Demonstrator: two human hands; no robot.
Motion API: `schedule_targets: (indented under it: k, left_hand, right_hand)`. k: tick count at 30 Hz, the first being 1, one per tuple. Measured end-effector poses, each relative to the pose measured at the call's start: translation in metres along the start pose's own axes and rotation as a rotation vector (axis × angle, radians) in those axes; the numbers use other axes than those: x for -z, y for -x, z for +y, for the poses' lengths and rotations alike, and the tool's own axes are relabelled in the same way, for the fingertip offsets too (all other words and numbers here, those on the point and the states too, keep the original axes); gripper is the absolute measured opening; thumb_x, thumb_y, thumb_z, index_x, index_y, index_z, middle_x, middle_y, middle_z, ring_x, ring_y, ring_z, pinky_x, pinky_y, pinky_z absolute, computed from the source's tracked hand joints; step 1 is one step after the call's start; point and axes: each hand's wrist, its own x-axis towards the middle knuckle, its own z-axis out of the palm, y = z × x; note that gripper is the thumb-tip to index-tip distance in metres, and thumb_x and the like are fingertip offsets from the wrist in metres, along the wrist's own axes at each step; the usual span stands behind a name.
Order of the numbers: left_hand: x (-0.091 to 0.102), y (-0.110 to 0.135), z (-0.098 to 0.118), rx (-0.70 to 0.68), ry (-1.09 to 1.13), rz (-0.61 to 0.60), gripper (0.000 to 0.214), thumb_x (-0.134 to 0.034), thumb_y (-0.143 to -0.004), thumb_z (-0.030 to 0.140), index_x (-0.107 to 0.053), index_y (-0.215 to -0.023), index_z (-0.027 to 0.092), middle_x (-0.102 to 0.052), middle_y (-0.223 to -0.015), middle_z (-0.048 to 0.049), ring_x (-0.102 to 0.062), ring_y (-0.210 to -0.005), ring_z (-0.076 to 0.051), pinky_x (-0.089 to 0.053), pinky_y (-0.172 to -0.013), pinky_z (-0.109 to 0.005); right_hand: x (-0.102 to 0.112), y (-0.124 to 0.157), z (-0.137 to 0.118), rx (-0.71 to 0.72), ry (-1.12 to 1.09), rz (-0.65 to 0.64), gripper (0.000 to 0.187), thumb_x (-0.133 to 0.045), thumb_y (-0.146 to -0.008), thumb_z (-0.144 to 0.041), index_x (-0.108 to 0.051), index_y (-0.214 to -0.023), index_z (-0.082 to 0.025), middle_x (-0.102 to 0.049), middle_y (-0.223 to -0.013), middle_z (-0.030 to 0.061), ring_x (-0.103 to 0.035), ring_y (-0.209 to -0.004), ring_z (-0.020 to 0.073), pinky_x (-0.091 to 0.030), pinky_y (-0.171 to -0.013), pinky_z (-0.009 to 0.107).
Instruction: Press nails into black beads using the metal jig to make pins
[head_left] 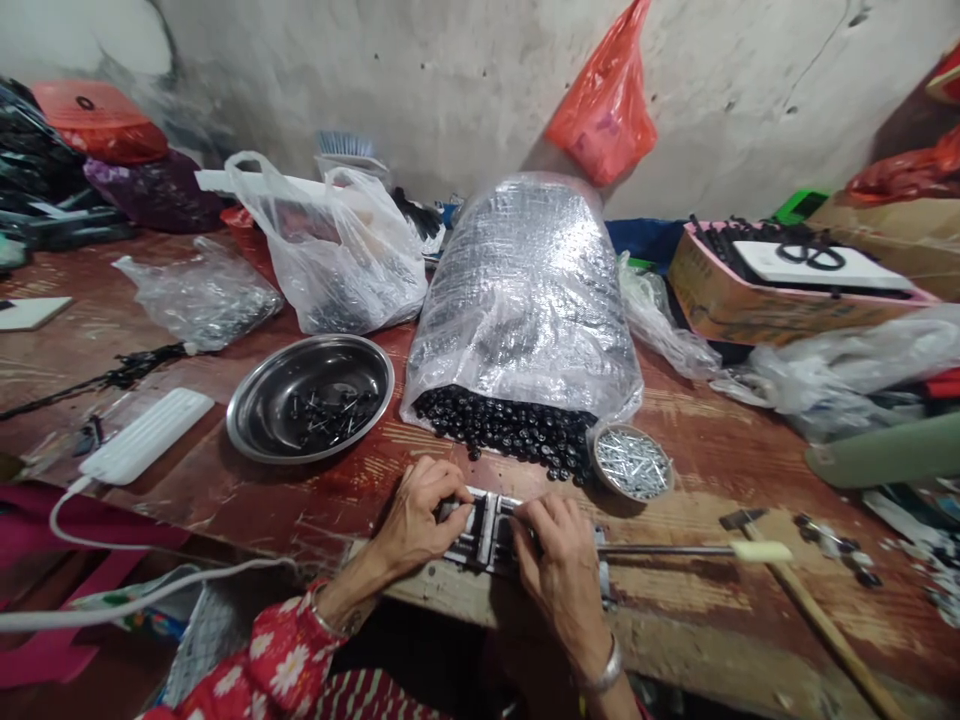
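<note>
Your left hand and right hand both grip the metal jig, holding it steady on the counter.

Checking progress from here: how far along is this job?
Done: the steel bowl holds a small batch of black-headed pins. In hand: the left hand and right hand work at a metal jig. Left: the silvery bag spills many black beads; the small tin is full of silver pins.

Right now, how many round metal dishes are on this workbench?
2: a wide stainless steel bowl left of the silvery bag, and a small round metal dish at that bag's front right corner. Others may be hidden among the clutter.
</note>
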Motion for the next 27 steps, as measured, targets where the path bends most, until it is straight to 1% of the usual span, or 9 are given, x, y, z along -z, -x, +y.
schedule_targets:
  k: [6,10,13,15,18,20,23,25,27]
  left_hand:
    - [-0.002,-0.001,0.001,0.014,-0.025,0.009,0.01,-0.06,-0.086,0.017,-0.068,-0.087,0.022,-0.069,-0.1,-0.0038,-0.056,-0.099,-0.023,-0.041,-0.089,-0.037]
    - [-0.003,-0.003,0.001,0.018,-0.024,0.014,0.009,-0.06,-0.086,0.016,-0.066,-0.084,0.022,-0.069,-0.097,-0.0025,-0.056,-0.097,-0.022,-0.039,-0.088,-0.037]
    - [-0.005,-0.003,-0.001,0.006,-0.034,0.011,0.009,-0.059,-0.086,0.016,-0.065,-0.084,0.022,-0.069,-0.097,-0.0019,-0.056,-0.097,-0.022,-0.038,-0.087,-0.037]
    - [-0.006,-0.002,-0.003,-0.006,-0.04,0.019,0.009,-0.059,-0.085,0.016,-0.065,-0.085,0.022,-0.069,-0.097,-0.0018,-0.055,-0.096,-0.022,-0.038,-0.086,-0.037]
    - [-0.008,-0.001,-0.005,-0.018,-0.054,0.029,0.009,-0.058,-0.086,0.016,-0.065,-0.085,0.021,-0.069,-0.097,-0.0022,-0.055,-0.096,-0.022,-0.038,-0.085,-0.037]
    - [-0.009,0.0,-0.006,-0.024,-0.064,0.032,0.009,-0.056,-0.088,0.017,-0.064,-0.086,0.021,-0.069,-0.098,-0.0028,-0.055,-0.097,-0.023,-0.038,-0.085,-0.037]
    - [-0.009,0.001,-0.006,-0.042,-0.074,0.039,0.01,-0.055,-0.09,0.018,-0.063,-0.086,0.022,-0.069,-0.099,-0.0032,-0.055,-0.098,-0.023,-0.038,-0.086,-0.038]
    - [-0.009,0.001,-0.006,-0.046,-0.087,0.043,0.01,-0.055,-0.09,0.018,-0.063,-0.086,0.022,-0.069,-0.099,-0.0031,-0.055,-0.098,-0.023,-0.038,-0.086,-0.038]
    - [-0.01,0.001,-0.005,-0.048,-0.093,0.046,0.009,-0.055,-0.09,0.018,-0.063,-0.086,0.022,-0.069,-0.099,-0.0031,-0.055,-0.097,-0.023,-0.038,-0.086,-0.038]
  right_hand:
    - [0.002,-0.003,-0.001,-0.101,-0.085,-0.052,0.012,-0.054,-0.097,-0.017,-0.063,-0.093,-0.025,-0.06,-0.094,0.0026,-0.052,-0.091,0.0218,-0.035,-0.082,0.035]
    - [0.004,-0.005,-0.003,-0.159,-0.109,-0.076,0.011,-0.059,-0.094,-0.016,-0.063,-0.087,-0.024,-0.061,-0.093,0.0017,-0.054,-0.092,0.021,-0.037,-0.083,0.034]
    - [0.012,-0.006,-0.002,-0.149,-0.198,-0.089,0.01,-0.061,-0.095,-0.018,-0.065,-0.088,-0.024,-0.063,-0.094,0.0013,-0.056,-0.094,0.0205,-0.04,-0.085,0.034]
    - [0.02,-0.005,0.003,-0.116,-0.302,-0.102,0.011,-0.058,-0.098,-0.021,-0.066,-0.091,-0.024,-0.064,-0.094,0.0018,-0.057,-0.095,0.02,-0.044,-0.086,0.033]
    - [0.034,-0.006,0.02,-0.091,-0.395,-0.061,0.016,-0.053,-0.102,-0.025,-0.068,-0.095,-0.024,-0.066,-0.097,0.0032,-0.061,-0.095,0.0188,-0.048,-0.087,0.031]
    - [0.043,-0.009,0.039,-0.115,-0.255,0.025,0.019,-0.05,-0.104,-0.026,-0.068,-0.099,-0.023,-0.067,-0.101,0.0045,-0.061,-0.096,0.0185,-0.049,-0.087,0.03]
    - [0.054,-0.019,0.075,-0.18,0.069,0.124,0.021,-0.049,-0.104,-0.026,-0.068,-0.107,-0.02,-0.066,-0.104,0.0079,-0.056,-0.097,0.0221,-0.046,-0.088,0.034]
    - [0.057,-0.03,0.096,-0.209,0.176,0.134,0.021,-0.051,-0.101,-0.023,-0.068,-0.112,-0.018,-0.066,-0.105,0.0104,-0.052,-0.097,0.025,-0.043,-0.09,0.038]
    - [0.058,-0.041,0.112,-0.217,0.222,0.115,0.021,-0.055,-0.097,-0.019,-0.07,-0.111,-0.018,-0.067,-0.105,0.0109,-0.05,-0.097,0.0259,-0.04,-0.089,0.039]
